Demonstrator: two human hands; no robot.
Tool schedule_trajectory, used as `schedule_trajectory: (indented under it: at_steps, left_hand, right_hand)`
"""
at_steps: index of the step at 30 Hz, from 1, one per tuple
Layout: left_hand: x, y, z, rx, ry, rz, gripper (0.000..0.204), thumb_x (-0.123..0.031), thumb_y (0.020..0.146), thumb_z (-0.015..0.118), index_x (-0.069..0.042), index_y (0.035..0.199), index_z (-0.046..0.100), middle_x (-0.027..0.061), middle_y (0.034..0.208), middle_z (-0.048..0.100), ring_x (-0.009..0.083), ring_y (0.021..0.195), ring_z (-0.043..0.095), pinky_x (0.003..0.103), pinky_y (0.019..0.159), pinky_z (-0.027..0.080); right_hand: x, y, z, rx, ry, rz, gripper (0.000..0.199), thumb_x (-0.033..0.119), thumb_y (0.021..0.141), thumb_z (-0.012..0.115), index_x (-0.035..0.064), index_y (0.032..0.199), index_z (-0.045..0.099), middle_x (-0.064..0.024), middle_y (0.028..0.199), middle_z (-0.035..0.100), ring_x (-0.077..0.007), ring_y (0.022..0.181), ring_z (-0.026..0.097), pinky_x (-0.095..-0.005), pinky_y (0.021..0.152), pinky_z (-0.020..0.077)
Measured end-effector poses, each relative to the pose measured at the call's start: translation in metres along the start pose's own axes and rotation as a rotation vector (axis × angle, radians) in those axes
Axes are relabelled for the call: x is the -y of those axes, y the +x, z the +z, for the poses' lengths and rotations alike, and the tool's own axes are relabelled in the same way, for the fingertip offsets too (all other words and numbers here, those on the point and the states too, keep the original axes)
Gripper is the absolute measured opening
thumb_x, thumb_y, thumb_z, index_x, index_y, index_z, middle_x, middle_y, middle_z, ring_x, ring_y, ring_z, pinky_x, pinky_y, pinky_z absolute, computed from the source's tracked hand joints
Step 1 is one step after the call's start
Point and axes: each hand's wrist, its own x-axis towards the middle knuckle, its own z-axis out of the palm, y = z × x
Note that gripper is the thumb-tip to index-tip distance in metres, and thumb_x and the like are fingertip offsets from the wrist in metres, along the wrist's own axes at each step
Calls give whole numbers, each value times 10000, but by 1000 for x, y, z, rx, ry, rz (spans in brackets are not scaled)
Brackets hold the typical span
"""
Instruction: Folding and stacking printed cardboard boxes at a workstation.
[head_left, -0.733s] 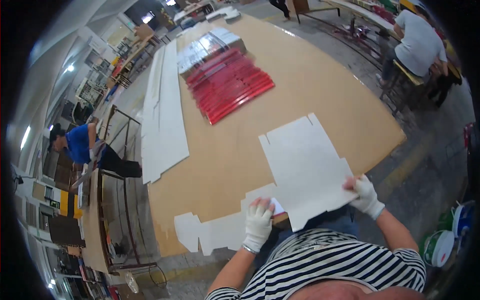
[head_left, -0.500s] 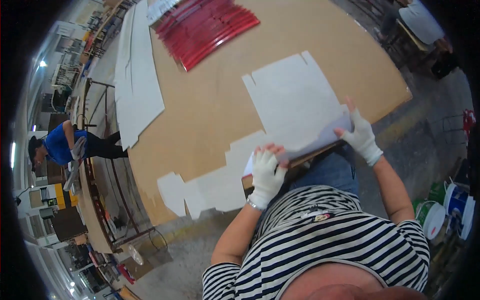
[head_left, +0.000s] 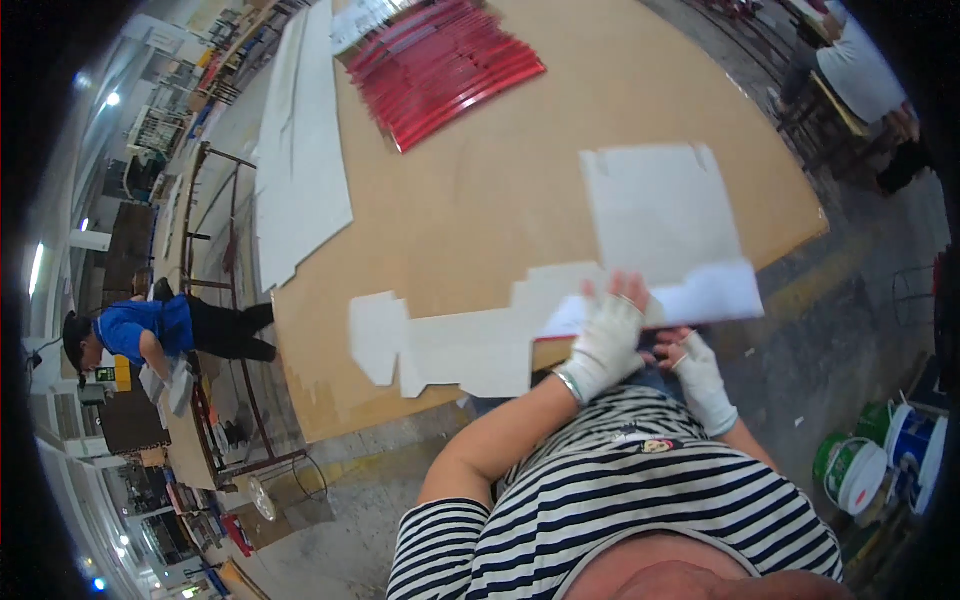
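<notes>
A die-cut cardboard blank [head_left: 665, 205], pale grey with notched edges, lies on the brown tabletop [head_left: 455, 215] right in front of me. A bright white panel [head_left: 715, 293] is folded up along its near side, with a red strip at its left end. My left hand [head_left: 610, 340], in a fingerless white glove, lies flat over the panel's left part with its fingers stretched out. Just below the panel, at the table's near edge, my right hand [head_left: 700, 385] wears a matching glove. Its fingers are loosely bent and apart, and I see nothing in them.
A stack of shiny red packets [head_left: 445, 70] lies at the far side. Long white cardboard sheets [head_left: 305, 170] line the left edge. A person in blue [head_left: 150, 335] stands at the left, another person [head_left: 865, 75] at far right. Paint buckets [head_left: 850, 470] stand on the floor.
The blank has shifted and turned on the table. My left hand has slid right along the folded panel. My right hand has left the panel's right end and dropped to the near edge.
</notes>
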Motion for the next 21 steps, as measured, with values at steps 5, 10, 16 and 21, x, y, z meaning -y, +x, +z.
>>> schedule_trajectory:
  at_steps: [5, 10, 16, 21]
  left_hand:
    - [-12, 4, 41, -253, 6, 205, 1007, -392, 736, 731, 48, 1497, 239, 207, 1597, 177, 375, 1490, 129, 650, 1154, 46]
    - [3, -13, 3, -113, -83, 45, 1038, -430, 729, 760, 25, 1504, 240, 192, 1601, 167, 361, 1491, 128, 604, 1173, 73]
    - [12, -14, -22, 71, -293, 36, 859, -550, 747, 707, 23, 1346, 482, 197, 1411, 468, 361, 1417, 291, 514, 1179, 173]
    - [75, -117, 0, -114, 133, -164, 722, -345, 776, 725, 17, 1350, 479, 202, 1428, 450, 357, 1401, 328, 477, 1164, 235]
  right_hand:
    - [-15, 10, 20, -291, 104, 9, 216, 234, 947, 634, 31, 893, 685, -3, 789, 652, -112, 632, 554, -274, 534, 438]
    - [36, 53, -15, -452, -699, -778, 193, 148, 956, 602, -31, 930, 670, -158, 891, 684, -256, 813, 638, -380, 743, 496]
    - [63, 92, 15, 14, -1312, -1299, 488, 32, 841, 580, 17, 1327, 544, -168, 1391, 529, -360, 1270, 519, -459, 1052, 415]
    - [74, 110, -4, 82, -1573, -1203, 539, 2, 826, 529, 30, 1363, 524, -145, 1421, 514, -330, 1330, 474, -446, 1057, 400]
